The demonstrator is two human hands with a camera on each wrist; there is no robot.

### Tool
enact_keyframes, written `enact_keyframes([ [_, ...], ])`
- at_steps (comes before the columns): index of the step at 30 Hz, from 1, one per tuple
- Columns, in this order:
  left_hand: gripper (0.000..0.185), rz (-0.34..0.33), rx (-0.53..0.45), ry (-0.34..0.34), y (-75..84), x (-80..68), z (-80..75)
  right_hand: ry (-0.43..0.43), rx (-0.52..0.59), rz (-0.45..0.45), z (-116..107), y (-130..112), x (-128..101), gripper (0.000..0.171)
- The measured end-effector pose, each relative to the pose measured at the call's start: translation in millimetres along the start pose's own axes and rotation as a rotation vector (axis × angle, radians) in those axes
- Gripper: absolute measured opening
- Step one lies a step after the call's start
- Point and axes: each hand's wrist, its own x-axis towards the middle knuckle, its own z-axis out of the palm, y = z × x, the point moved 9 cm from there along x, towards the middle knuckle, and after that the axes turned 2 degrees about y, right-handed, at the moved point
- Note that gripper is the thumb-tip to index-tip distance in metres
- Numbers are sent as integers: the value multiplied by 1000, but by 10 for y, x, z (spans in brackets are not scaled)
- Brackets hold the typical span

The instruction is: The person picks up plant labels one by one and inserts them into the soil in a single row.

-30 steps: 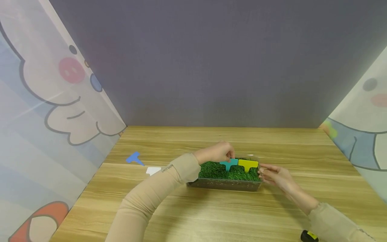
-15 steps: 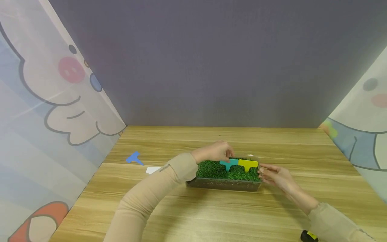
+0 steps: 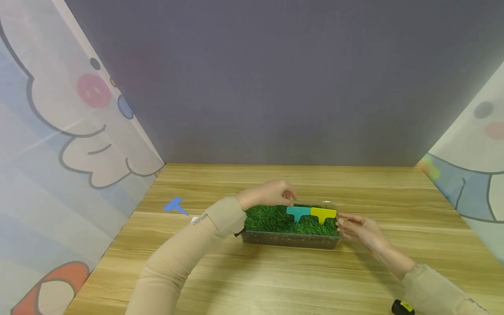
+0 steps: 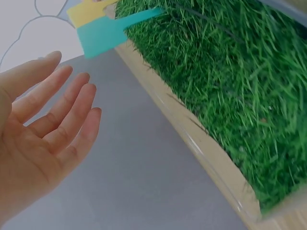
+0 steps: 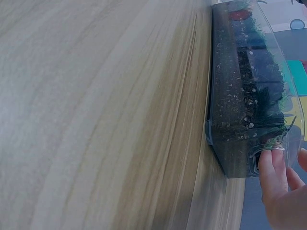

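Observation:
In the head view a clear plastic planter box [image 3: 291, 240] holds dense green grass [image 3: 267, 218] over dark soil. A teal T-shaped plant label [image 3: 298, 212] stands in the grass, left of a yellow plant label [image 3: 323, 213]. My left hand [image 3: 272, 193] hovers over the back rim, apart from the teal label; the left wrist view has its fingers [image 4: 72, 117] loosely spread, holding nothing. At the box's right end my right hand [image 3: 364, 232] grips the end wall, its fingertips [image 5: 276, 160] at the handle opening in the right wrist view.
On the wooden table [image 3: 275, 280] to the left lie a blue plant label [image 3: 175, 206] and a white one [image 3: 194, 219], mostly hidden by the left sleeve. A small black object [image 3: 402, 307] with a yellow patch sits at the front right. A grey panel [image 3: 291, 87] rises behind.
My left hand has let go of the teal label and moved left, away from it. The label stays upright in the grass. My right hand keeps its place at the box.

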Motion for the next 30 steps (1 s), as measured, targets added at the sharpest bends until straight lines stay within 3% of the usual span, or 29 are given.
enact_keyframes([
  [12,23,-28,27,71,-106,-284,-149,4,-5,2,-15,9,1,60],
  [30,23,-4,57,213,-289,-803,-395,2,13,8,-26,4,-5,59],
])
